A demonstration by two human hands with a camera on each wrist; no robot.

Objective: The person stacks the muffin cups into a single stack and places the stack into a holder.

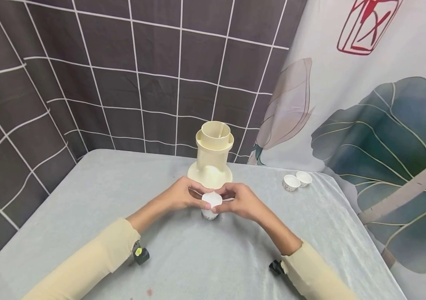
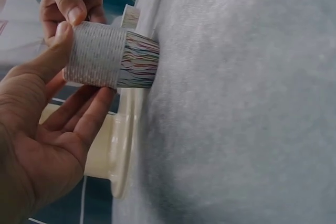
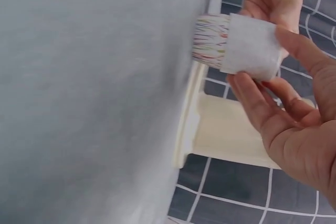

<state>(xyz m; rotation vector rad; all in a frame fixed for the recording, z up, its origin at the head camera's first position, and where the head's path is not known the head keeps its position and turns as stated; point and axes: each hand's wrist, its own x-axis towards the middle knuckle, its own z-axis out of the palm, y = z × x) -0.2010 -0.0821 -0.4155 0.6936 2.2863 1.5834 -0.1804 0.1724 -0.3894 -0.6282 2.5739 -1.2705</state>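
A small stack of paper baking cups (image 1: 210, 214) stands at the middle of the table. Its lower part (image 2: 139, 61) shows colourful wavy lines, and a white ribbed stack (image 2: 98, 53) rises above that. My left hand (image 1: 184, 193) grips the white upper part from the left, thumb on the near side and fingers on the far side. From the right, my right hand (image 1: 240, 203) holds the same part between thumb and fingers. Just behind both hands stands a cream plastic cylinder (image 1: 214, 156) with a wide round base and an open top holding an inner ring.
Two white paper baking cups (image 1: 291, 182) sit side by side at the table's back right. A pale cloth covers the table (image 1: 183, 258). Behind it hang a dark gridded curtain (image 1: 160, 91) and a leaf-patterned cloth (image 1: 385, 125).
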